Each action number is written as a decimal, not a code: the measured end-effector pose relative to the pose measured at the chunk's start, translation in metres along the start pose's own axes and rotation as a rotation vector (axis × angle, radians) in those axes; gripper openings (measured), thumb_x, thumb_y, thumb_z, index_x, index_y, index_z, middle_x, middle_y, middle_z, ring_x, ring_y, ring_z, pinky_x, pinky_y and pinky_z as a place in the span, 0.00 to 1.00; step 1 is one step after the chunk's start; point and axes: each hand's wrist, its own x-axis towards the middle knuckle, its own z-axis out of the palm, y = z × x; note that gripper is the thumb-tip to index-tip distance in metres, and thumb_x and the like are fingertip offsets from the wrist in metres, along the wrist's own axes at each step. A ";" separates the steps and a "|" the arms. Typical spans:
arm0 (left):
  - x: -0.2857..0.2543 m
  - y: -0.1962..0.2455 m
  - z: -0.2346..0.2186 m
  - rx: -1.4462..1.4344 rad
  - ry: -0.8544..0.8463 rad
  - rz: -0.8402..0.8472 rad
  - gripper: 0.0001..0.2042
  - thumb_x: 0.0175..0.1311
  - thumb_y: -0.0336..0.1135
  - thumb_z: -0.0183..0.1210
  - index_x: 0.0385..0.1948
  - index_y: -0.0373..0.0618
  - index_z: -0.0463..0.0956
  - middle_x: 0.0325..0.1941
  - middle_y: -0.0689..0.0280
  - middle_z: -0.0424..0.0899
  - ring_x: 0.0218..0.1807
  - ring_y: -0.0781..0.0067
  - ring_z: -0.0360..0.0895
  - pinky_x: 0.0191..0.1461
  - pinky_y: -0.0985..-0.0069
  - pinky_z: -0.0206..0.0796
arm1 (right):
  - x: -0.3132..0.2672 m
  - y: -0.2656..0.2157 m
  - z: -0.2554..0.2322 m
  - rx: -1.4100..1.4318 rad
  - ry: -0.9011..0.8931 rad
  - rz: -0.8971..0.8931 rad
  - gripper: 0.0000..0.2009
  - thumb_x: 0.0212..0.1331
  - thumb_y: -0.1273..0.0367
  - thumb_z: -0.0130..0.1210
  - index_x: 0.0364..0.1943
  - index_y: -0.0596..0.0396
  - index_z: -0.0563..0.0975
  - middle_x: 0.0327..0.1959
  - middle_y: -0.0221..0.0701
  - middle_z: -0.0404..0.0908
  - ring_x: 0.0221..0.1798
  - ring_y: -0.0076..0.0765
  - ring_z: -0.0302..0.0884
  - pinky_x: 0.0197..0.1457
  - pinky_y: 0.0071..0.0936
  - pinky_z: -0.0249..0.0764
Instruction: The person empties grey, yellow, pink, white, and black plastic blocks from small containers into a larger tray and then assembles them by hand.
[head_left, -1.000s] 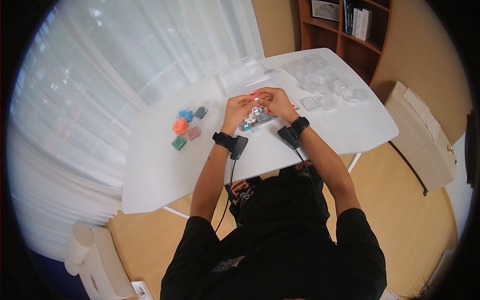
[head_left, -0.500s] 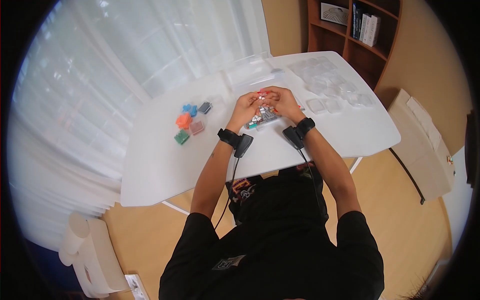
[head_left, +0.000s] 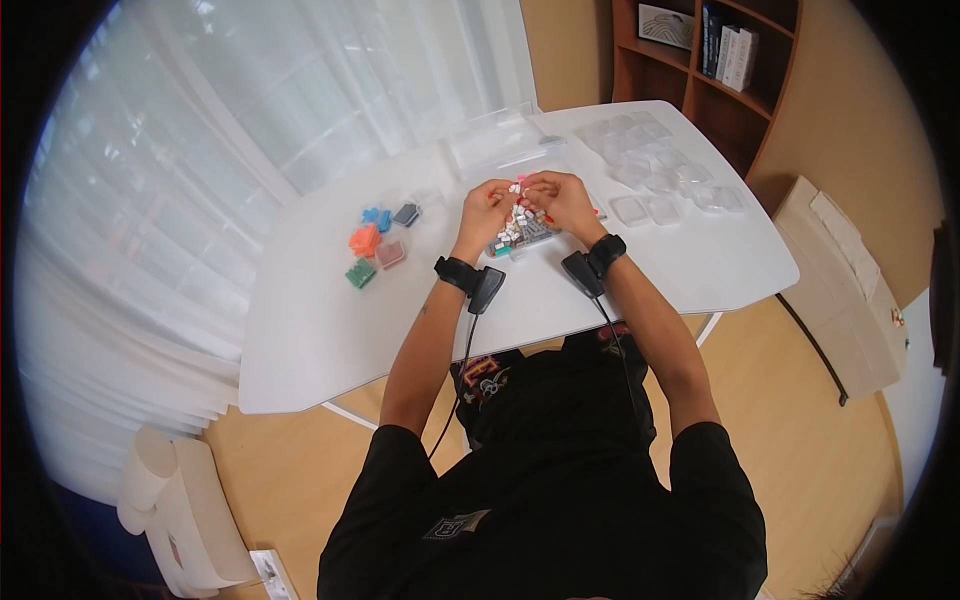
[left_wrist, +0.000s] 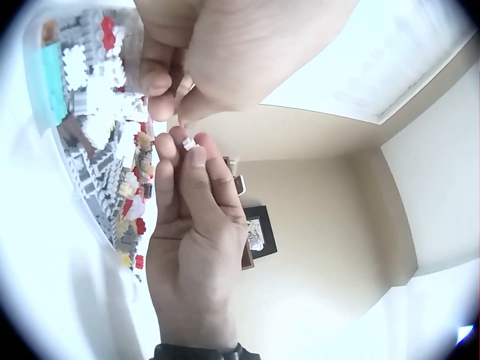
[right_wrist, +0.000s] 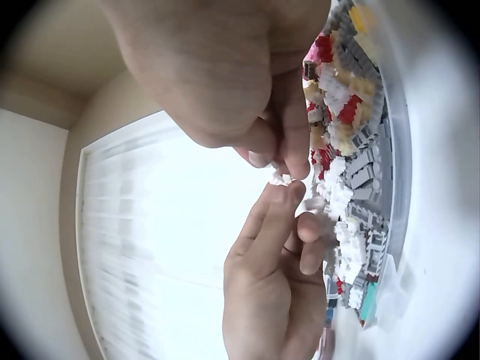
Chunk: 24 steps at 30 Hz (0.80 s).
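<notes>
Both hands meet over a clear plastic box (right_wrist: 396, 135) heaped with small toy building bricks (head_left: 522, 228), mostly white and grey with some red, tan and teal. My right hand (head_left: 565, 205) pinches a tiny white studded brick (left_wrist: 190, 142) between thumb and fingers. Opposite it, my left hand (head_left: 487, 215) has its thumb and forefinger together at another bit of white brick (right_wrist: 283, 178), partly hidden by the fingers. In the right wrist view the fingertips of the two hands come close together. The remaining fingers of both hands are bent.
On the left of the white table (head_left: 310, 330) lie sorted bricks: blue (head_left: 378, 219), dark grey (head_left: 407, 214), orange (head_left: 364, 240), reddish (head_left: 391, 254) and green (head_left: 360, 273). Several clear small boxes (head_left: 660, 170) spread at the back right. A large clear container (head_left: 495, 145) stands behind the hands.
The hands, close together over the box before, have drawn slightly apart, baring more white bricks between them. The head view has also shifted a little.
</notes>
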 end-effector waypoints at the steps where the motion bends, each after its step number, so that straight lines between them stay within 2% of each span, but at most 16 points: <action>1: -0.001 0.001 0.000 0.025 0.014 -0.020 0.09 0.62 0.26 0.54 0.42 0.35 0.75 0.24 0.69 0.76 0.19 0.86 0.69 0.20 0.88 0.59 | 0.000 0.000 -0.001 0.000 0.001 -0.001 0.09 0.58 0.80 0.54 0.42 0.66 0.77 0.32 0.34 0.82 0.33 0.21 0.80 0.37 0.18 0.77; 3: -0.001 -0.002 0.000 0.050 0.029 -0.040 0.10 0.61 0.24 0.54 0.44 0.35 0.75 0.27 0.68 0.78 0.20 0.85 0.70 0.21 0.87 0.62 | -0.002 -0.002 -0.001 0.065 0.024 0.049 0.08 0.59 0.79 0.53 0.41 0.65 0.78 0.32 0.34 0.83 0.32 0.22 0.80 0.36 0.18 0.77; 5: -0.001 -0.004 0.000 0.002 0.031 0.015 0.12 0.59 0.22 0.52 0.46 0.34 0.74 0.34 0.65 0.80 0.21 0.83 0.72 0.22 0.86 0.64 | -0.001 -0.003 -0.001 0.010 0.045 0.049 0.07 0.59 0.79 0.53 0.40 0.65 0.79 0.31 0.34 0.83 0.31 0.22 0.80 0.36 0.18 0.77; 9: 0.003 -0.002 -0.011 0.000 0.089 0.062 0.11 0.59 0.24 0.54 0.43 0.34 0.76 0.35 0.65 0.81 0.21 0.83 0.72 0.23 0.85 0.64 | -0.003 -0.004 -0.004 -0.128 0.075 0.035 0.07 0.56 0.78 0.55 0.37 0.63 0.80 0.30 0.35 0.83 0.31 0.25 0.81 0.36 0.20 0.77; 10: 0.005 0.001 -0.020 0.102 0.133 0.064 0.10 0.59 0.26 0.56 0.41 0.35 0.77 0.35 0.65 0.81 0.21 0.82 0.72 0.22 0.85 0.63 | -0.003 -0.003 -0.004 -0.125 0.078 0.035 0.07 0.56 0.78 0.55 0.37 0.63 0.80 0.30 0.35 0.83 0.31 0.25 0.81 0.36 0.20 0.77; 12: 0.005 0.005 -0.035 0.209 0.175 0.068 0.09 0.59 0.27 0.57 0.40 0.36 0.78 0.35 0.65 0.81 0.21 0.82 0.73 0.21 0.84 0.63 | -0.003 0.000 -0.004 -0.271 0.172 -0.126 0.06 0.54 0.78 0.56 0.36 0.62 0.81 0.31 0.37 0.84 0.31 0.28 0.81 0.36 0.23 0.76; 14: 0.004 0.007 -0.049 0.424 0.398 0.182 0.08 0.57 0.30 0.60 0.36 0.39 0.79 0.32 0.64 0.81 0.25 0.75 0.75 0.28 0.79 0.66 | -0.001 0.002 -0.004 -0.278 0.207 -0.154 0.06 0.53 0.78 0.56 0.34 0.61 0.81 0.31 0.36 0.84 0.32 0.30 0.81 0.37 0.24 0.76; 15: 0.004 0.005 -0.057 0.425 0.396 0.182 0.08 0.57 0.30 0.60 0.36 0.39 0.79 0.32 0.64 0.81 0.25 0.75 0.75 0.28 0.79 0.66 | -0.001 0.003 -0.005 -0.289 0.240 -0.181 0.06 0.52 0.78 0.56 0.33 0.60 0.81 0.32 0.36 0.84 0.33 0.31 0.82 0.38 0.24 0.76; 17: 0.006 -0.003 -0.073 0.914 0.806 0.579 0.10 0.53 0.34 0.64 0.35 0.42 0.79 0.31 0.61 0.80 0.34 0.65 0.76 0.39 0.70 0.69 | -0.001 0.001 -0.006 -0.306 0.257 -0.191 0.06 0.52 0.78 0.56 0.33 0.59 0.81 0.32 0.36 0.84 0.33 0.32 0.81 0.40 0.25 0.75; 18: 0.005 -0.008 -0.080 0.916 0.804 0.582 0.10 0.53 0.34 0.64 0.35 0.42 0.79 0.31 0.61 0.80 0.34 0.65 0.76 0.39 0.70 0.69 | -0.001 0.000 -0.006 -0.322 0.272 -0.199 0.06 0.51 0.78 0.56 0.32 0.58 0.82 0.32 0.35 0.84 0.34 0.32 0.81 0.41 0.26 0.75; 19: 0.004 -0.013 -0.086 1.038 0.847 0.517 0.11 0.50 0.36 0.65 0.34 0.43 0.79 0.33 0.60 0.80 0.39 0.60 0.74 0.45 0.65 0.66 | -0.001 0.000 -0.006 -0.320 0.276 -0.202 0.06 0.51 0.78 0.56 0.32 0.58 0.82 0.32 0.35 0.84 0.34 0.32 0.81 0.41 0.26 0.75; 20: 0.004 -0.020 -0.092 1.159 0.889 0.448 0.13 0.48 0.39 0.66 0.33 0.44 0.79 0.35 0.60 0.79 0.44 0.55 0.73 0.51 0.61 0.64 | -0.001 0.000 -0.007 -0.320 0.281 -0.177 0.06 0.51 0.77 0.57 0.32 0.57 0.82 0.32 0.35 0.84 0.34 0.33 0.81 0.41 0.26 0.75; 21: 0.004 -0.029 -0.099 1.220 0.841 0.312 0.18 0.45 0.44 0.68 0.36 0.45 0.79 0.40 0.59 0.79 0.47 0.52 0.72 0.50 0.58 0.65 | -0.001 -0.001 -0.007 -0.320 0.284 -0.152 0.06 0.50 0.77 0.57 0.32 0.56 0.82 0.33 0.34 0.83 0.35 0.33 0.81 0.42 0.26 0.75; 22: 0.006 -0.037 -0.104 1.221 0.842 0.314 0.18 0.45 0.44 0.68 0.36 0.45 0.79 0.40 0.59 0.79 0.47 0.52 0.72 0.50 0.58 0.65 | -0.001 -0.002 -0.007 -0.319 0.285 -0.154 0.06 0.50 0.77 0.57 0.32 0.56 0.82 0.33 0.34 0.83 0.35 0.33 0.81 0.42 0.26 0.75; 24: 0.006 -0.040 -0.107 1.062 0.735 0.196 0.22 0.44 0.47 0.69 0.38 0.44 0.80 0.44 0.57 0.80 0.51 0.53 0.72 0.52 0.59 0.65 | -0.001 -0.003 -0.007 -0.348 0.281 -0.181 0.06 0.50 0.77 0.56 0.31 0.57 0.82 0.33 0.35 0.83 0.34 0.33 0.81 0.42 0.27 0.75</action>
